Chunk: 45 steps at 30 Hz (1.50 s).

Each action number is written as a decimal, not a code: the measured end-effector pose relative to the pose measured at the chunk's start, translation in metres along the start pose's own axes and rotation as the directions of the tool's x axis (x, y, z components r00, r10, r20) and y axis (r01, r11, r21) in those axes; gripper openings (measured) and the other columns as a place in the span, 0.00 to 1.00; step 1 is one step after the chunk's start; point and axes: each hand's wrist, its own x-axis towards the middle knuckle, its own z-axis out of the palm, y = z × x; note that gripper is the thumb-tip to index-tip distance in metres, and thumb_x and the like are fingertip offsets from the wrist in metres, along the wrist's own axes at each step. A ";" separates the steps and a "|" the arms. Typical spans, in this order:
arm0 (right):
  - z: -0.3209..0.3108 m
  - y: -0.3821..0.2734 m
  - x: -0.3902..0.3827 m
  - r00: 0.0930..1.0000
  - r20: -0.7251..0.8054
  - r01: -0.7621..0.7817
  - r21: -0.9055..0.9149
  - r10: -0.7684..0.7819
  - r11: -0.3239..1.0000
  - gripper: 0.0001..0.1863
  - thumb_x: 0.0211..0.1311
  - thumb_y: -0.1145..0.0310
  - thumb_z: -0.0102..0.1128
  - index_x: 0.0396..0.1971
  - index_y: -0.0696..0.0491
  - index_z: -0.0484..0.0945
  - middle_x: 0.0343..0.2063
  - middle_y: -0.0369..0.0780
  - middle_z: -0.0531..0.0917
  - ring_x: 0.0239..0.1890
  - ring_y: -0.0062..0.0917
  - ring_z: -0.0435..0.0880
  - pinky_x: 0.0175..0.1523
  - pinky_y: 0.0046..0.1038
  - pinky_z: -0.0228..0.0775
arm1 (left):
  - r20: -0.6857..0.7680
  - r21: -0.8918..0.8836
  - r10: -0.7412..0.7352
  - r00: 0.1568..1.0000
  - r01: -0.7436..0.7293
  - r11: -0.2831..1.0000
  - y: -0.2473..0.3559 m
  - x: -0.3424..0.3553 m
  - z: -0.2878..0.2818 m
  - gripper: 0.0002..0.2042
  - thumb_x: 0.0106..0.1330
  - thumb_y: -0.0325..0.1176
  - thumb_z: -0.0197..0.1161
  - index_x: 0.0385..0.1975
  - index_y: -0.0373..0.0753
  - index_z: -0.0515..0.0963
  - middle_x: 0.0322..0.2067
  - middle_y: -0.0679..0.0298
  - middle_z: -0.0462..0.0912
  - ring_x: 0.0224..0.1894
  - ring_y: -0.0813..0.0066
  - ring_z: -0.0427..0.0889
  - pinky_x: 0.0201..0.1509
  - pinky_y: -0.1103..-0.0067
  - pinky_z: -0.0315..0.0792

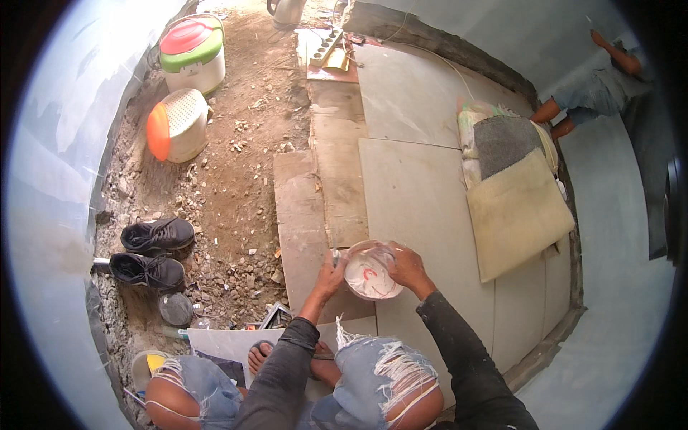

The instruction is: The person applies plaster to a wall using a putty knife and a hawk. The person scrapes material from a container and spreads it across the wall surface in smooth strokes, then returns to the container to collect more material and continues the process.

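A round pinkish bowl (373,295) sits low in front of me, over the boards. Inside it is a white paste (367,271) with a red swirl on its surface. My right hand (407,269) grips the bowl's right rim. Close against the left side of the bowl, my left hand (330,275) is closed, with a small whitish bit showing at its fingertips. What that hand holds is too small to make out.
Pale boards (401,186) cover the floor to the right, bearing a folded mat (522,215). Black shoes (147,271), an orange-and-white basket (180,125) and a lidded bucket (193,54) stand on rubble at left. A power strip (326,47) lies ahead. Another person (598,89) is at far right.
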 end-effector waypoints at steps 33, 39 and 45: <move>-0.128 -0.110 -0.008 0.881 -0.404 0.315 0.113 -0.246 0.942 0.17 0.57 0.73 0.60 0.48 0.57 0.78 0.34 0.51 0.84 0.39 0.49 0.85 0.43 0.43 0.79 | 0.326 -0.228 0.124 0.937 -0.049 0.972 0.159 0.012 -0.077 0.24 0.80 0.50 0.48 0.56 0.33 0.75 0.47 0.59 0.82 0.49 0.72 0.80 0.56 0.74 0.76; -0.156 -0.143 -0.007 0.883 -0.467 0.243 0.374 -0.045 0.895 0.16 0.60 0.70 0.61 0.48 0.57 0.78 0.32 0.52 0.85 0.35 0.49 0.86 0.42 0.41 0.78 | 0.158 -0.817 0.258 0.953 -0.021 0.576 0.161 -0.023 -0.067 0.39 0.73 0.66 0.46 0.66 0.33 0.68 0.60 0.49 0.77 0.60 0.59 0.78 0.63 0.64 0.76; -0.170 -0.172 0.000 0.841 -0.540 0.239 0.302 -0.041 0.923 0.15 0.59 0.71 0.61 0.46 0.58 0.78 0.30 0.51 0.84 0.35 0.49 0.86 0.42 0.43 0.78 | 0.065 -0.864 0.446 0.893 -0.173 0.473 0.190 -0.029 -0.062 0.61 0.49 0.85 0.52 0.72 0.35 0.58 0.66 0.47 0.68 0.64 0.52 0.73 0.67 0.58 0.72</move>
